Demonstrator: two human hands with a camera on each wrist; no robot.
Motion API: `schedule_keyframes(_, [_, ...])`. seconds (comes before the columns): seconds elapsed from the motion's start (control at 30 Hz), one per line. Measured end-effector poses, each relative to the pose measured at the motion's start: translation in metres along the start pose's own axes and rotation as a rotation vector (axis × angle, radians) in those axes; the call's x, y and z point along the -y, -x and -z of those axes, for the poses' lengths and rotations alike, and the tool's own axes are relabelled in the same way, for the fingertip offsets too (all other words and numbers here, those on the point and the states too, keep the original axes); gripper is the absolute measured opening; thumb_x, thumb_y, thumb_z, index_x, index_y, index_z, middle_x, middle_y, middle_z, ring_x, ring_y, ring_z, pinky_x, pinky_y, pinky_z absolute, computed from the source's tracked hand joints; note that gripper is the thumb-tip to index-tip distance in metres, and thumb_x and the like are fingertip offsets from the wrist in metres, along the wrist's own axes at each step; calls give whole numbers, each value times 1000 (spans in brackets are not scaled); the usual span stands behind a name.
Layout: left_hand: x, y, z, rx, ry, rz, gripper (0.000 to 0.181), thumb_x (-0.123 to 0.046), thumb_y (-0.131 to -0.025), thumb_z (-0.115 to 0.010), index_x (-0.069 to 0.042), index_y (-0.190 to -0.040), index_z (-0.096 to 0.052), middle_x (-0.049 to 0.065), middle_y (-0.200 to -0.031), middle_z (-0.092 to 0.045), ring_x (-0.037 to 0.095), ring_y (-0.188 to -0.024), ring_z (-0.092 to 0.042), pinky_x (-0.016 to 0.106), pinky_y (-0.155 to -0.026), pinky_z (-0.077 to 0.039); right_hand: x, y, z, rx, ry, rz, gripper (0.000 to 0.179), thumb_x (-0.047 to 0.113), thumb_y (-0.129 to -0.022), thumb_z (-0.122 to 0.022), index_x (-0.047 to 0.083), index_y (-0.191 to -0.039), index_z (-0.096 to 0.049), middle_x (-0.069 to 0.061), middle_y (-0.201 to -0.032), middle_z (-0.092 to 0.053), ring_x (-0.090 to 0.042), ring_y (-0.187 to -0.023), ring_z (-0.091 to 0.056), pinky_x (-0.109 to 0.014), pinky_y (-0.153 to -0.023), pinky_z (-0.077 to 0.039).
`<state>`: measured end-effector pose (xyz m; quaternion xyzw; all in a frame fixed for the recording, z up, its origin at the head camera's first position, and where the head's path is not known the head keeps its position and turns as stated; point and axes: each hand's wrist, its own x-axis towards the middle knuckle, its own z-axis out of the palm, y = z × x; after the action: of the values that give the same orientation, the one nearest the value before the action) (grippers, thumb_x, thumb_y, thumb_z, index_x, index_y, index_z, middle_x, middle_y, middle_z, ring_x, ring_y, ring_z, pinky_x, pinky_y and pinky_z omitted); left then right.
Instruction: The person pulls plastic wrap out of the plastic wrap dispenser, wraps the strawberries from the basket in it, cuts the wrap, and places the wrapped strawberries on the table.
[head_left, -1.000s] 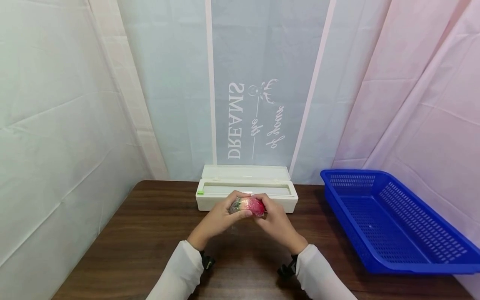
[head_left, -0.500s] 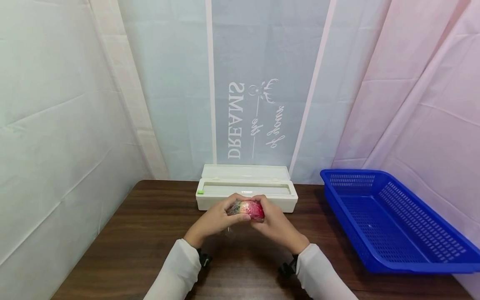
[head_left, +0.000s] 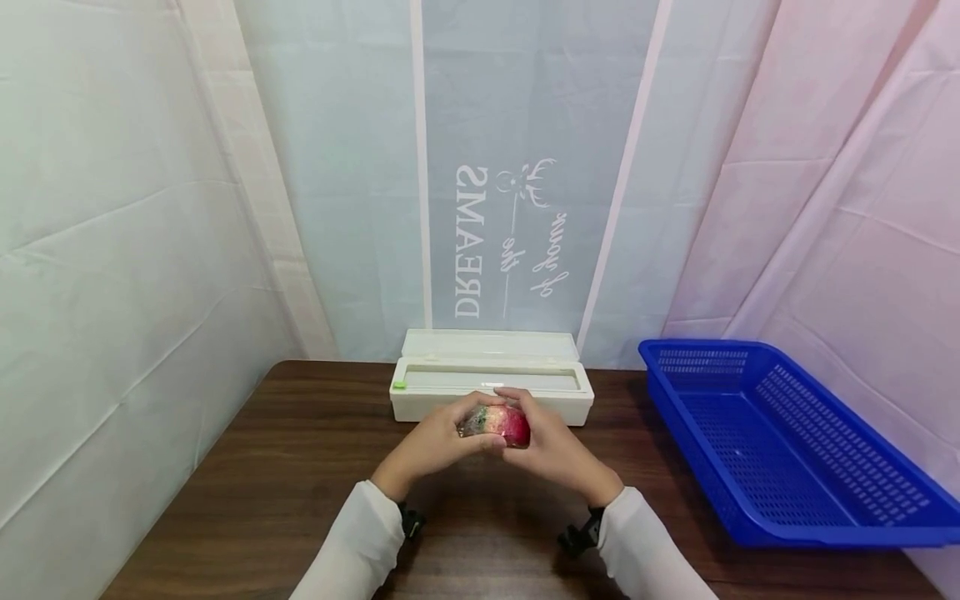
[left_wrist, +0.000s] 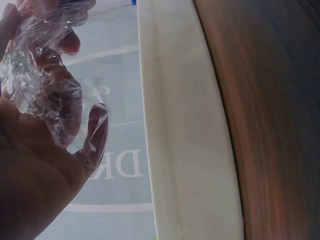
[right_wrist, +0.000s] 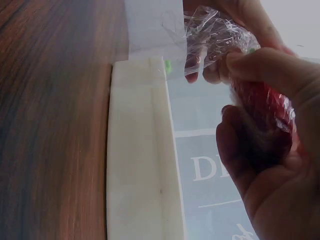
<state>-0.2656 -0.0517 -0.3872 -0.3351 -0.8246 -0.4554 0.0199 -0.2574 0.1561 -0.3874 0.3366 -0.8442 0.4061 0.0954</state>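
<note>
Between my two hands is a roundish red and cream piece, perhaps a fruit, with some green at its left end (head_left: 510,423). Clear cling film (left_wrist: 65,100) is wrapped round it, bunched and wrinkled at the left end. My left hand (head_left: 426,443) grips this film-covered end with curled fingers. Around the red end curl the fingers and thumb of my right hand (head_left: 561,452). In the right wrist view, a loose flap of film (right_wrist: 155,30) hangs beside the left hand. The palms hide much of the piece.
Behind the hands stands a long white cling film dispenser (head_left: 408,407), lid raised, with a green slider (head_left: 400,386) at its left. A blue perforated plastic basket (head_left: 693,429) stands at the right of the dark wooden table (head_left: 262,467). Fabric curtains enclose the back and sides.
Both hands have come slightly lower and nearer to me with the wrapped piece. Their fingers have shifted a little around it. The dispenser and basket have stayed put.
</note>
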Motion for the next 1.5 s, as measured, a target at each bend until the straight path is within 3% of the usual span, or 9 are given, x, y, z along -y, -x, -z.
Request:
schedule_keyframes(0.27, [2,1,4,50,-45,-34,67,-51,-78,-69,-33,-134,-37,-4,-106,-59,8,-89,-56,32,-76,-52,-1,1,9,49,117,38,71,33,-82,-71,16,-142,-37,-5,-132,-51,-12,-110,-50,-39,-86,-52])
schedule_keyframes(0.53, [8,10,27,110,-73,-57,46,-23,-92,-55,-27,-136,-42,-3,-110,-58,10,-89,-54,36,-79,-51,-5,3,20,78,-16,-14,50,41,-84,-67,26,-127,-48,7,-113,-58,-7,-97,-57,-34,-80,-54])
schedule_keyframes(0.63, [10,12,33,10,-165,-110,50,-30,-89,-62,-25,-136,-44,-2,-116,-57,11,-101,-52,41,-85,-50,-5,4,23,57,20,-32,50,41,-83,-68,25,-126,-49,7,-112,-58,-5,-97,-56,-33,-81,-54])
schedule_keyframes(0.73, [7,10,35,-171,-251,-194,43,-32,-85,-67,-23,-126,-56,-2,-116,-59,12,-107,-50,44,-86,-50,-6,4,25,38,54,-33,51,40,-82,-69,23,-126,-50,6,-112,-58,-5,-96,-56,-33,-80,-54])
schedule_keyframes(0.87, [0,4,30,-330,-334,-258,16,-27,-85,-68,-23,-100,-72,-10,-96,-69,6,-90,-56,36,-74,-53,-6,4,25,26,69,-18,51,40,-82,-69,21,-126,-50,6,-111,-59,-5,-95,-56,-32,-78,-55])
schedule_keyframes(1.0, [-6,1,19,-341,-385,-192,9,-24,-82,-70,-24,-89,-76,-13,-82,-70,3,-72,-56,28,-62,-52,-8,3,21,20,76,5,52,40,-82,-69,20,-126,-49,5,-112,-59,-4,-95,-56,-31,-77,-55])
schedule_keyframes(1.23, [-13,-2,2,-329,-467,-35,8,-22,-76,-71,-26,-81,-76,-14,-67,-66,0,-62,-51,20,-53,-47,-10,2,13,-30,97,32,48,33,-81,-71,15,-121,-51,3,-107,-60,-4,-90,-57,-28,-71,-56])
schedule_keyframes(1.37, [-16,-4,-6,-353,-421,5,7,-17,-75,-70,-23,-76,-73,-12,-62,-63,-3,-55,-48,19,-48,-45,-10,0,8,-79,121,30,48,28,-80,-72,14,-120,-51,2,-104,-60,-5,-88,-56,-28,-69,-55])
schedule_keyframes(1.5, [-17,-4,-9,-343,-324,36,10,-18,-78,-68,-21,-86,-73,-10,-66,-64,-3,-55,-50,19,-48,-47,-9,-1,5,-113,147,17,51,25,-78,-72,12,-122,-49,0,-107,-58,-6,-90,-54,-30,-71,-55])
